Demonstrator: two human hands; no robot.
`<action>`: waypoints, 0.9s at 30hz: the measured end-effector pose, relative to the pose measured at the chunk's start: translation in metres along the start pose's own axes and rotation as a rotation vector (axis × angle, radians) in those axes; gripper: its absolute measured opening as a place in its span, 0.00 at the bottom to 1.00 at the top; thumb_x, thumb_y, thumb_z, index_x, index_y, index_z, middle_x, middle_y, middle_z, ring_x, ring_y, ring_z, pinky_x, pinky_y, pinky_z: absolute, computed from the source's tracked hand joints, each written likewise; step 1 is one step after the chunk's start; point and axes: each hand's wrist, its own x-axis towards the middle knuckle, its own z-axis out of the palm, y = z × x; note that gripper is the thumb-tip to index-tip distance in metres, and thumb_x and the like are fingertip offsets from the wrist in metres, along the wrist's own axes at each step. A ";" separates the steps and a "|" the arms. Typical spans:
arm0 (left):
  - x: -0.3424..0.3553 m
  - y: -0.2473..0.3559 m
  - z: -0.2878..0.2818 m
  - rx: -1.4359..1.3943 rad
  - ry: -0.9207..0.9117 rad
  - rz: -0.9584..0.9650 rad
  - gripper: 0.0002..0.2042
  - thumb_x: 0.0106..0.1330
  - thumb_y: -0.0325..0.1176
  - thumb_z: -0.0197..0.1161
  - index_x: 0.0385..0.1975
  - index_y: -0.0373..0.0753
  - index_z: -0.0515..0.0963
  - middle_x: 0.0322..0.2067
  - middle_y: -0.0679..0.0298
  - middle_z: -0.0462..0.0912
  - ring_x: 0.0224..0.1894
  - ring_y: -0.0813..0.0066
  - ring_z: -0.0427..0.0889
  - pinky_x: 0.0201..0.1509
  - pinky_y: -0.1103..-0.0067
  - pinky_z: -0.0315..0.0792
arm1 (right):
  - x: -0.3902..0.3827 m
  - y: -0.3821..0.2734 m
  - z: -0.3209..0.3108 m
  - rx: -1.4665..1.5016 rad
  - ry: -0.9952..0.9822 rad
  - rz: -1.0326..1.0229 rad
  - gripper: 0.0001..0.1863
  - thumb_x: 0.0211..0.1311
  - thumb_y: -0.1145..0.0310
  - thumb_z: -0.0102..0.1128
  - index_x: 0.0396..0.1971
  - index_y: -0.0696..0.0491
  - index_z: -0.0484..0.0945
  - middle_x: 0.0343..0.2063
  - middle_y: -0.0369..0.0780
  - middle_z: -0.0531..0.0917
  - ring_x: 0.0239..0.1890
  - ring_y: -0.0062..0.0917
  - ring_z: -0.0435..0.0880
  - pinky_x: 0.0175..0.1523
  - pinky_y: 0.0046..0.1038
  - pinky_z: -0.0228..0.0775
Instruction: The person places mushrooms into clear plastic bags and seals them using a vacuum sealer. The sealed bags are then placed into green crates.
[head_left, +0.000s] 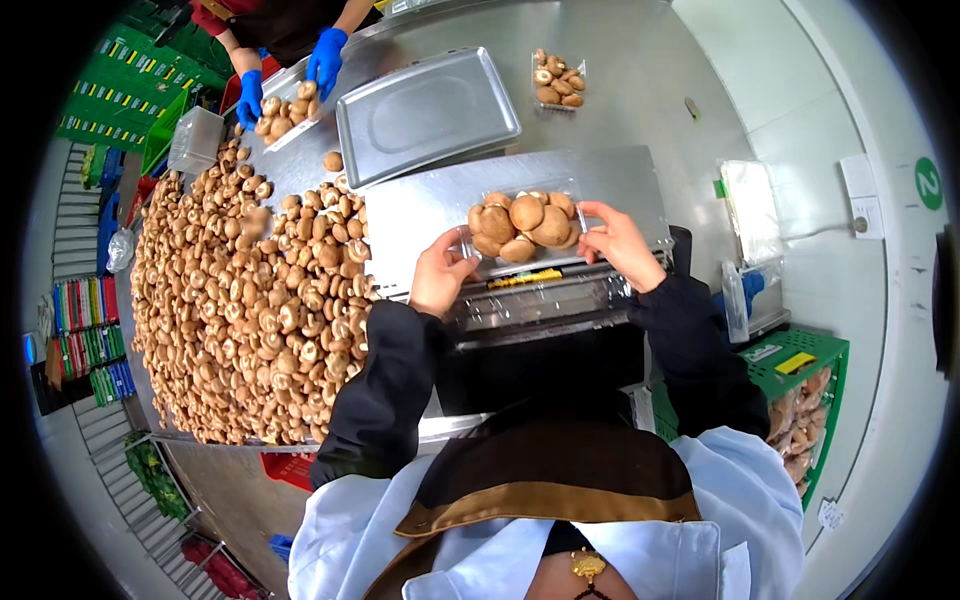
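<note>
A clear plastic tray (568,187) heaped with brown mushrooms (527,212) is held level between my hands, over the front of a steel wrapping machine or scale (420,215). My left hand (440,272) grips the tray's left end, fingers curled at its rim. At the opposite end my right hand (622,245) pinches the edge between thumb and fingers. Under the tray's near side runs the machine's dark front panel (560,300) with a yellow label strip. The tray's underside is hidden, so I cannot tell whether it touches the machine.
A large pile of loose mushrooms (260,320) covers the table's left. Beyond the machine lies a shallow metal tray (430,115); another filled clear tray (558,80) stands farther right. Across the table, a co-worker's blue-gloved hands (327,62) hold mushrooms. A green crate (800,360) stands at right.
</note>
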 end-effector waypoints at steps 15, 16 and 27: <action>-0.074 -0.054 0.022 1.046 0.681 0.187 0.14 0.53 0.44 0.69 0.22 0.38 0.81 0.23 0.63 0.77 0.33 0.62 0.74 0.39 0.68 0.67 | -0.071 0.078 -0.005 -1.032 0.536 -0.352 0.13 0.57 0.60 0.61 0.21 0.55 0.79 0.24 0.39 0.79 0.34 0.33 0.78 0.40 0.35 0.62; -0.071 -0.055 0.015 0.971 0.608 0.210 0.13 0.56 0.42 0.67 0.22 0.37 0.79 0.23 0.64 0.76 0.31 0.65 0.74 0.38 0.70 0.66 | -0.074 0.075 -0.012 -0.865 0.414 -0.282 0.13 0.59 0.62 0.60 0.22 0.55 0.78 0.23 0.39 0.79 0.32 0.31 0.77 0.38 0.32 0.62; -0.074 0.122 -0.020 -0.768 -0.211 0.384 0.10 0.70 0.41 0.53 0.31 0.42 0.68 0.43 0.52 0.78 0.51 0.60 0.75 0.59 0.67 0.66 | -0.092 -0.094 -0.025 0.679 -0.028 -0.588 0.08 0.71 0.67 0.45 0.30 0.52 0.68 0.30 0.41 0.79 0.42 0.31 0.75 0.53 0.31 0.63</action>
